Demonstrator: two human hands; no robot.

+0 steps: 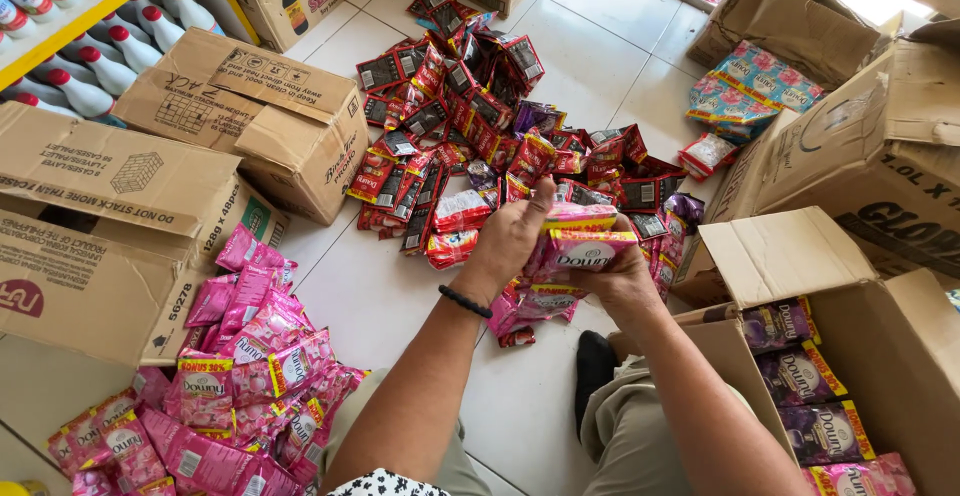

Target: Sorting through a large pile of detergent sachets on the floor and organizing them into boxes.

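Both hands, left (512,231) and right (618,274), gripping pink sachets (585,236), right fingers hidden, open box (800,256) cut off

We're in a shop stockroom: cardboard boxes (250,116), sachet piles (460,106) on tile floor (590,56), bottles (90,66) on shelf etc.

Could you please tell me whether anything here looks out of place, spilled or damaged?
Red and black sachet strips lie strewn in a loose heap across the white tiled floor, unboxed. A torn, crumpled brown cardboard box sits at top right. Both hands hold pink sachets.
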